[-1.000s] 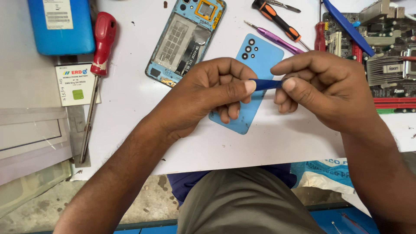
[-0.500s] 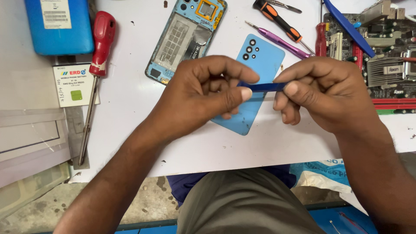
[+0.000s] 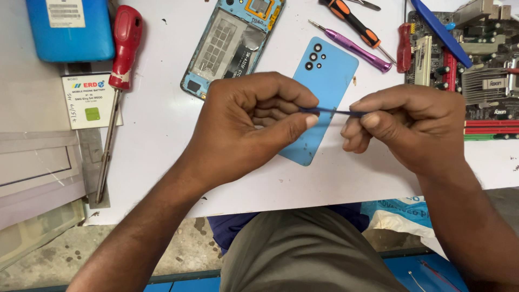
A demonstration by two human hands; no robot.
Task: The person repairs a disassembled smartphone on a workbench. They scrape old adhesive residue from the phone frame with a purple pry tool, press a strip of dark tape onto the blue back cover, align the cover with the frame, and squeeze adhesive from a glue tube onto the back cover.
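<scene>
A thin dark-blue strip (image 3: pixel 332 112), narrow and flat, is stretched between both hands above the white worktop (image 3: pixel 157 119); its long axis runs nearly level, from 9 o'clock to 3 o'clock, with each end hidden inside a grip. The left hand (image 3: pixel 251 121) is closed on the strip's 9 o'clock end, fingers curled inward toward the palm, thumb pressed forward along the strip, the forearm entering from 7 o'clock. The right hand (image 3: pixel 408 124) is closed on the 3 o'clock end, thumb and forefinger pinching it, remaining fingers folded beneath, the forearm entering from 5 o'clock. The two hands are near each other but apart, with only the strip bridging them. Directly beneath the strip lies a light-blue plastic phone back cover (image 3: pixel 324 92), camera cut-outs toward 12 o'clock, its long axis tilted slightly toward 1 o'clock. At 11 o'clock from it lies an opened light-blue phone chassis (image 3: pixel 232 43) with internals exposed. A purple-handled precision screwdriver (image 3: pixel 351 46) and an orange-and-black-handled screwdriver (image 3: pixel 351 21) lie at 1 o'clock. A red-handled screwdriver (image 3: pixel 121 70) lies at 9 o'clock, shaft pointing toward 6 o'clock, beside a white phone battery pack (image 3: pixel 89 100). A green circuit board (image 3: pixel 476 75) sits at 3 o'clock.
</scene>
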